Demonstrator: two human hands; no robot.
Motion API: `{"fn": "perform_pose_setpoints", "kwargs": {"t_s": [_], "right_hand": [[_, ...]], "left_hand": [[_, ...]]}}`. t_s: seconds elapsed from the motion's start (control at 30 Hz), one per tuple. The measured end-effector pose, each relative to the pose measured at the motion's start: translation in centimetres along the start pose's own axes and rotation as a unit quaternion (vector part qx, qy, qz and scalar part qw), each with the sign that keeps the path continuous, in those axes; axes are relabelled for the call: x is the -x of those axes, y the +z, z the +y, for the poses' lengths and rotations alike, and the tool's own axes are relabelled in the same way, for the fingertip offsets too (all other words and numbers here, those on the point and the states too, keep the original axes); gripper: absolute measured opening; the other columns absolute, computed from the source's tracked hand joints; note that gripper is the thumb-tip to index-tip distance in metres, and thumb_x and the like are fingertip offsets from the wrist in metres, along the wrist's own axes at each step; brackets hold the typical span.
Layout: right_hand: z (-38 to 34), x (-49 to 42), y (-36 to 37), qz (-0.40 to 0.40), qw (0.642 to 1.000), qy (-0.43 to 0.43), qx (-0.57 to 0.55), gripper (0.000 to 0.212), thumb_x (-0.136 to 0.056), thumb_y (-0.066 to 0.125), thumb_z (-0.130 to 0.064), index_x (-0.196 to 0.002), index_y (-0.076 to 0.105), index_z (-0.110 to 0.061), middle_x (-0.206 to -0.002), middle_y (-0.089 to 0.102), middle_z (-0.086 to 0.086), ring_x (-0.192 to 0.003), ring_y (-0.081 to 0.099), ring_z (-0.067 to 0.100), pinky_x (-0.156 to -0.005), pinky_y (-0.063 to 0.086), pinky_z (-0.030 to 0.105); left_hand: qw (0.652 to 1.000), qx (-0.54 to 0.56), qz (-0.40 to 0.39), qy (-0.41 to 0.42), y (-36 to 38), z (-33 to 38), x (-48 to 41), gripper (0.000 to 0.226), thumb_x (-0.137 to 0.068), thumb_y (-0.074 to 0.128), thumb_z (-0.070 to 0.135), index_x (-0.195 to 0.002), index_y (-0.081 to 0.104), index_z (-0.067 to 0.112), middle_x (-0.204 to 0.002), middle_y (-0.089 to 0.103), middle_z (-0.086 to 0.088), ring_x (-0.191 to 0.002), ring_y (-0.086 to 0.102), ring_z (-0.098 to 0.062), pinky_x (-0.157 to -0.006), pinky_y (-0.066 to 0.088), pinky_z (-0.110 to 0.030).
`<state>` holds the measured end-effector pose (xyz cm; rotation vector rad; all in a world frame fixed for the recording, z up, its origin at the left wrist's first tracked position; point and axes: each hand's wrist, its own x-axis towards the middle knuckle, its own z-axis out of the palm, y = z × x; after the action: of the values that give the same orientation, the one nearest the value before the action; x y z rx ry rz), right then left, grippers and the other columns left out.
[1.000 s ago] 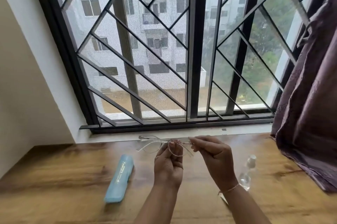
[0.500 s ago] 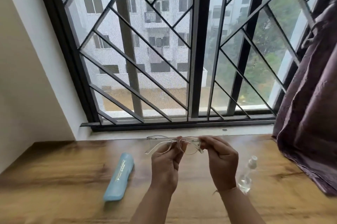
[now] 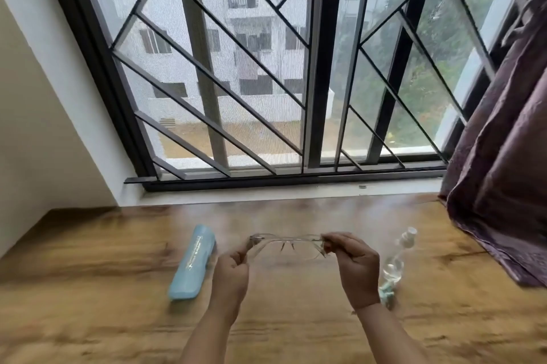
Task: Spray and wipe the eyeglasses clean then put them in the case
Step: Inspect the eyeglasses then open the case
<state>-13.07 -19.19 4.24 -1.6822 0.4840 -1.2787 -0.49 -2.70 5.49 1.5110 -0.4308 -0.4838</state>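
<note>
Clear-framed eyeglasses [image 3: 288, 242] hang above the wooden table [image 3: 88, 260], held level between both hands. My left hand [image 3: 231, 272] pinches the left end of the frame. My right hand [image 3: 353, 263] pinches the right end near the hinge. A closed light-blue case [image 3: 192, 263] lies on the table to the left of my hands. A small clear spray bottle [image 3: 396, 260] with a white cap stands to the right of my right hand. A bit of light cloth [image 3: 386, 294] shows at the bottle's base, mostly hidden behind my right wrist.
A barred window [image 3: 266, 82] and its white sill [image 3: 281, 193] run along the table's far edge. A dark purple curtain [image 3: 503, 156] hangs at the right and drapes onto the table's right side. A white wall stands at the left.
My hands have moved apart to the two ends of the frame, and the glasses now lie spread out level between them. The camera view has tilted down.
</note>
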Motion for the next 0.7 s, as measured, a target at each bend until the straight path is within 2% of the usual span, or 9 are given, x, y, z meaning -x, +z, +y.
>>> {"fn": "perform_pose_setpoints", "kwargs": {"t_s": [0.1,0.17,0.2,0.27,0.33,0.4,0.5,0.63,0.7], "right_hand": [[1.7,1.2,-0.5,-0.029,0.999,0.033,0.028,0.056,-0.069,0.058,0.026,-0.076,0.076,-0.027,-0.075,0.072,-0.011,-0.063,0.066,0.01,-0.064,0.054,0.019],[2.6,1.8,-0.7,-0.04,0.996,0.049,0.056,0.057,-0.067,0.058,0.027,-0.076,0.075,-0.026,-0.074,0.071,-0.017,-0.063,0.066,0.006,-0.064,0.053,0.017],[3.1,2.1,-0.8,-0.044,0.995,0.06,0.067,0.057,-0.066,0.057,0.028,-0.077,0.074,-0.024,-0.073,0.07,-0.021,-0.062,0.065,0.004,-0.063,0.053,0.015],[3.7,2.6,-0.9,-0.052,0.991,0.094,0.078,0.055,-0.066,0.053,0.03,-0.081,0.073,-0.02,-0.07,0.068,-0.029,-0.061,0.064,-0.002,-0.062,0.05,0.01],[4.1,3.1,-1.0,-0.06,0.986,0.132,0.088,0.054,-0.068,0.053,0.028,-0.079,0.072,-0.021,-0.067,0.066,-0.031,-0.063,0.064,-0.006,-0.064,0.049,0.006],[4.7,3.5,-1.1,-0.06,0.98,0.164,0.096,0.055,-0.07,0.054,0.026,-0.074,0.072,-0.026,-0.065,0.066,-0.028,-0.066,0.064,-0.009,-0.067,0.048,0.005],[5.4,3.9,-1.1,-0.071,0.973,0.187,0.112,0.047,-0.069,0.051,0.027,-0.079,0.075,-0.013,-0.063,0.066,-0.028,-0.068,0.063,-0.013,-0.068,0.046,0.002],[5.6,4.1,-0.9,-0.083,0.971,0.176,0.142,0.045,-0.067,0.053,0.025,-0.082,0.075,-0.011,-0.08,0.072,0.0,-0.07,0.06,-0.019,-0.071,0.044,0.0],[5.6,4.2,-1.0,-0.092,0.969,0.168,0.159,0.039,-0.067,0.056,0.024,-0.08,0.076,-0.007,-0.08,0.07,-0.002,-0.072,0.058,-0.021,-0.071,0.042,-0.001]], "left_hand": [[0.99,-0.135,-0.023,0.021,-0.9,-1.9,0.1,0.035,-0.079,0.06,0.005,-0.091,0.071,0.037,-0.098,0.07,0.023,-0.101,0.061,0.001,-0.094,0.046,-0.022],[0.976,-0.212,-0.032,0.044,-0.9,-3.0,0.3,0.026,-0.077,0.059,0.018,-0.088,0.07,0.039,-0.095,0.07,0.019,-0.1,0.061,-0.003,-0.088,0.045,-0.02],[0.965,-0.254,-0.045,0.046,-0.8,-3.7,0.3,0.032,-0.079,0.057,0.014,-0.098,0.07,0.037,-0.105,0.069,0.014,-0.112,0.057,-0.011,-0.093,0.042,-0.023],[0.944,-0.324,-0.052,0.022,-0.7,-4.9,0.3,0.053,-0.082,0.049,-0.007,-0.125,0.058,0.022,-0.136,0.05,0.005,-0.139,0.027,-0.016,-0.11,0.024,-0.025],[0.933,-0.356,-0.054,0.022,-0.7,-5.5,0.5,0.071,-0.072,0.039,-0.019,-0.135,0.047,0.014,-0.145,0.031,0.007,-0.143,0.008,-0.015,-0.116,0.014,-0.027],[0.924,-0.376,-0.051,0.047,-0.6,-5.6,0.9,0.081,-0.065,0.035,-0.02,-0.138,0.042,0.013,-0.147,0.026,0.003,-0.144,0.005,-0.018,-0.116,0.008,-0.024],[0.915,-0.397,-0.044,0.066,-0.7,-6.1,0.8,0.081,-0.065,0.035,-0.019,-0.14,0.037,0.013,-0.15,0.028,-0.001,-0.144,0.003,-0.018,-0.112,-0.001,-0.019],[0.882,-0.459,-0.064,0.082,-1.0,-7.1,0.5,0.068,-0.074,0.025,0.007,-0.141,0.033,0.01,-0.151,0.026,0.0,-0.144,0.003,-0.02,-0.113,-0.004,-0.024],[0.867,-0.485,-0.06,0.095,-1.1,-7.6,0.5,0.075,-0.067,0.022,0.012,-0.141,0.033,0.01,-0.151,0.026,0.0,-0.144,0.005,-0.021,-0.113,-0.005,-0.024]]}}
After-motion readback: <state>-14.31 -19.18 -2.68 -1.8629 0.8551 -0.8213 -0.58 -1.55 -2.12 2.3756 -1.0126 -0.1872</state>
